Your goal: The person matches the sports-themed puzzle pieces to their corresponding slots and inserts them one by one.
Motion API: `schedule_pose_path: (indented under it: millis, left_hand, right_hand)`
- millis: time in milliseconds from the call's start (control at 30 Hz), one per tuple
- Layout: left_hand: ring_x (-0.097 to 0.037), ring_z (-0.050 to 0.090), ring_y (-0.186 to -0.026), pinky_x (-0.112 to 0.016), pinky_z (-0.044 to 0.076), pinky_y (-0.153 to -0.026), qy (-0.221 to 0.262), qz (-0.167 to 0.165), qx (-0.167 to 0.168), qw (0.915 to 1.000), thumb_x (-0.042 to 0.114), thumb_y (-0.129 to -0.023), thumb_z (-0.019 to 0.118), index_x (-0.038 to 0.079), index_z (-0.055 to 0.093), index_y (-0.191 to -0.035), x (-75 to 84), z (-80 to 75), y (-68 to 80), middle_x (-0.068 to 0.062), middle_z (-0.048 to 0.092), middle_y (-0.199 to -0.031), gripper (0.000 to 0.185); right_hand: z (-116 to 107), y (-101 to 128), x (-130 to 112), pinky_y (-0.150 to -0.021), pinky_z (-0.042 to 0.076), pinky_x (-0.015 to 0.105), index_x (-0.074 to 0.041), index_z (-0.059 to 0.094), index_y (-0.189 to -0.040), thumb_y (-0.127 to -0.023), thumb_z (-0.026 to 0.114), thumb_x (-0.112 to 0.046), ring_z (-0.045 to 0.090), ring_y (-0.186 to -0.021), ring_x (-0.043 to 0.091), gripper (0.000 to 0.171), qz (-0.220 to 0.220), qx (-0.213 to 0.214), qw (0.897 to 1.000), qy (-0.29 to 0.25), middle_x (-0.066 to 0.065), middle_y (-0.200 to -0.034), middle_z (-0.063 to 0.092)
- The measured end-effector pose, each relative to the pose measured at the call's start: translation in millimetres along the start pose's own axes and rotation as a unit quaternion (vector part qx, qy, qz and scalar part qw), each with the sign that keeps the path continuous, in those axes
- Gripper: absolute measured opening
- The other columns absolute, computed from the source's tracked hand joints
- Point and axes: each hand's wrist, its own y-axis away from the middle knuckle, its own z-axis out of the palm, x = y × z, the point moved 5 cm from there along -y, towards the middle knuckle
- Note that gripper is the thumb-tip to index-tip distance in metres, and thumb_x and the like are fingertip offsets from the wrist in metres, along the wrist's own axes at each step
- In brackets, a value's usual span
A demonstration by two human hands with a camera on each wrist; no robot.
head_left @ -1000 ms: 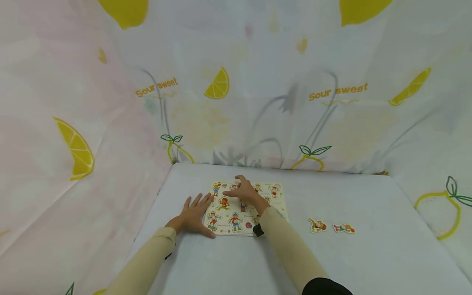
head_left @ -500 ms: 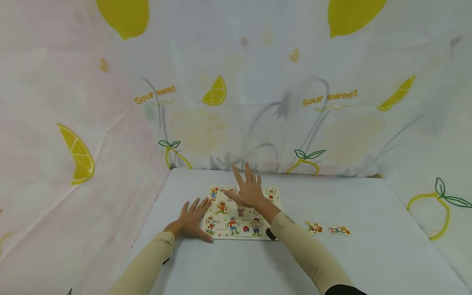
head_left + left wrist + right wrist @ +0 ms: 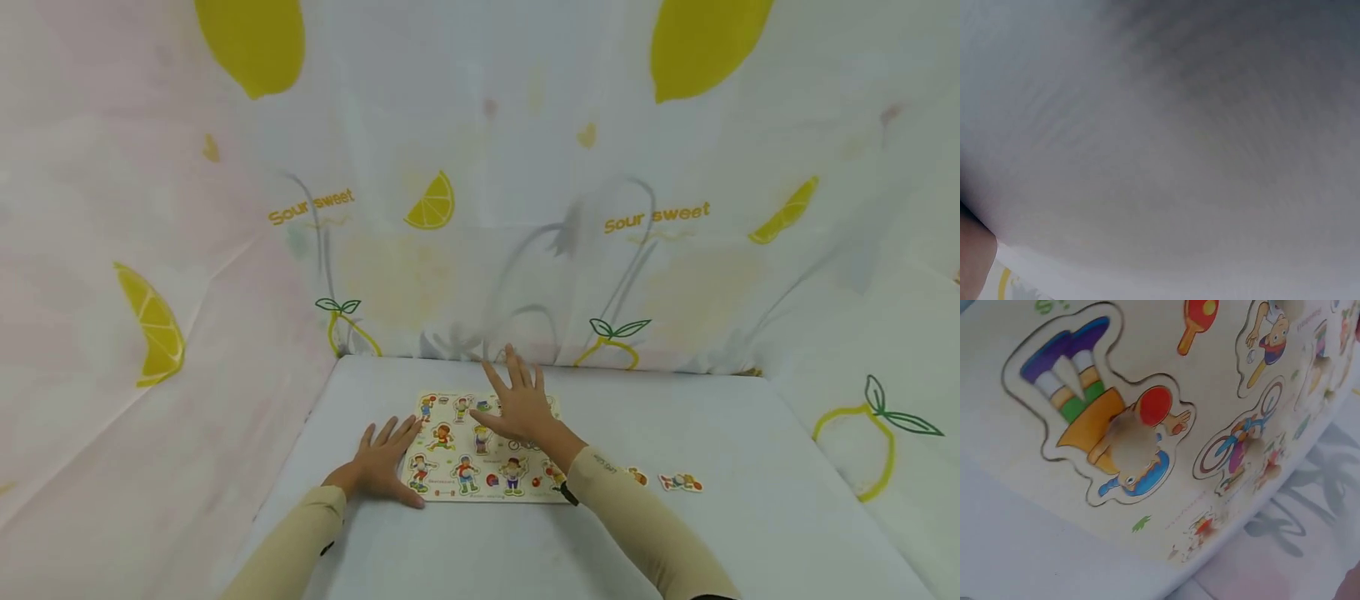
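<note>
On the white tabletop (image 3: 465,542) lies a puzzle board (image 3: 457,483) with little cartoon kids on it. At its 9 o'clock edge the left hand (image 3: 378,471) rests flat, with its fingers spread and the fingertips on the board. Above the board's 1 o'clock corner is the right hand (image 3: 519,408), with its fingers straight and fanned out, holding nothing. I cannot tell if it touches the board. At 3 o'clock from the board, two loose pieces (image 3: 681,482) lie on the tabletop, near each other; a sleeve partly hides one. Close up from the right wrist, a kid piece (image 3: 1100,422) with a round knob sits in its slot. The left wrist view is all blur.
</note>
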Motion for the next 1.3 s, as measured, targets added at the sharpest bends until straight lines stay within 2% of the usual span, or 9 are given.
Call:
schedule_pose_path:
  millis: [133, 267, 400, 600, 800, 967, 1100, 1300]
  left_hand:
    - [-0.044, 0.001, -0.152, -0.068, -0.01, -0.115, -0.001, 0.007, 0.005, 1.0, 0.086, -0.051, 0.073, 0.012, 0.012, -0.16, 0.7, 0.0, 1.9, -0.013, 0.008, -0.167, 0.145]
    - [-0.043, 0.003, -0.152, -0.068, -0.006, -0.115, -0.016, 0.001, -0.002, 0.9999, 0.085, -0.052, 0.074, 0.012, 0.013, -0.16, 0.4, -2.1, 3.2, -0.011, 0.009, -0.167, 0.144]
    - [-0.04, 0.001, -0.153, -0.066, -0.006, -0.116, -0.024, -0.012, -0.002, 0.9996, 0.085, -0.05, 0.074, 0.015, 0.011, -0.16, -5.1, -3.1, 0.2, -0.007, 0.007, -0.168, 0.145]
    - [-0.039, 0.0, -0.154, -0.065, -0.009, -0.117, -0.021, -0.018, 0.003, 0.9996, 0.088, -0.048, 0.071, 0.015, 0.011, -0.16, -11.6, -0.1, 0.2, -0.007, 0.006, -0.168, 0.147]
    - [-0.044, 0.004, -0.152, -0.068, -0.008, -0.115, -0.009, 0.002, 0.005, 0.9999, 0.084, -0.052, 0.074, 0.011, 0.014, -0.159, -2.3, 2.7, 2.1, -0.013, 0.011, -0.167, 0.143]
    - [-0.044, 0.004, -0.152, -0.068, -0.006, -0.116, -0.003, -0.005, -0.001, 1.0, 0.085, -0.052, 0.074, 0.01, 0.015, -0.159, 1.6, 7.5, 8.0, -0.013, 0.011, -0.167, 0.143]
    - [-0.046, 0.005, -0.151, -0.069, -0.006, -0.115, -0.005, -0.004, -0.006, 1.0, 0.083, -0.053, 0.075, 0.009, 0.016, -0.159, 3.1, 7.3, 9.8, -0.015, 0.013, -0.166, 0.142]
    - [-0.045, 0.005, -0.152, -0.069, -0.006, -0.116, -0.009, -0.004, 0.006, 0.9999, 0.084, -0.052, 0.074, 0.011, 0.016, -0.159, 1.8, 1.9, 4.8, -0.013, 0.013, -0.167, 0.143]
  right_hand:
    - [-5, 10, 8, -0.117, 0.008, 0.068, -0.027, 0.012, -0.16, -0.09, 0.047, -0.071, 0.01, -0.153, 0.04, 0.09, 0.016, 0.006, 1.0, -0.011, 0.018, -0.166, -0.007]
    - [-7, 15, 15, -0.116, 0.009, 0.07, -0.025, 0.014, -0.16, -0.09, 0.05, -0.069, 0.013, -0.152, 0.042, 0.09, 0.006, 0.023, 1.0, -0.01, 0.02, -0.166, -0.006]
    - [-9, 16, 23, -0.116, 0.01, 0.07, -0.025, 0.015, -0.16, -0.089, 0.052, -0.068, 0.015, -0.151, 0.043, 0.091, -0.002, 0.042, 0.999, -0.006, 0.02, -0.166, -0.006]
    - [-8, 22, 36, -0.116, 0.009, 0.07, -0.025, 0.015, -0.16, -0.09, 0.051, -0.069, 0.011, -0.152, 0.042, 0.09, 0.014, 0.034, 0.999, -0.01, 0.02, -0.166, -0.003]
    - [-7, 41, 53, -0.116, 0.009, 0.07, -0.025, 0.015, -0.16, -0.089, 0.053, -0.067, 0.013, -0.151, 0.041, 0.09, 0.035, 0.033, 0.999, -0.011, 0.021, -0.166, 0.0]
    - [-1, 52, 60, -0.115, 0.009, 0.07, -0.022, 0.018, -0.16, -0.089, 0.054, -0.066, 0.014, -0.151, 0.042, 0.09, 0.029, 0.035, 0.999, -0.013, 0.021, -0.166, -0.001]
    - [2, 60, 64, -0.115, 0.007, 0.07, -0.023, 0.016, -0.16, -0.09, 0.053, -0.066, 0.011, -0.152, 0.042, 0.091, 0.035, 0.019, 0.999, -0.023, 0.021, -0.166, -0.004]
    - [-4, 63, 74, -0.115, 0.009, 0.071, -0.022, 0.024, -0.159, -0.088, 0.057, -0.065, 0.016, -0.149, 0.045, 0.089, 0.04, 0.044, 0.998, -0.022, 0.024, -0.165, 0.006]
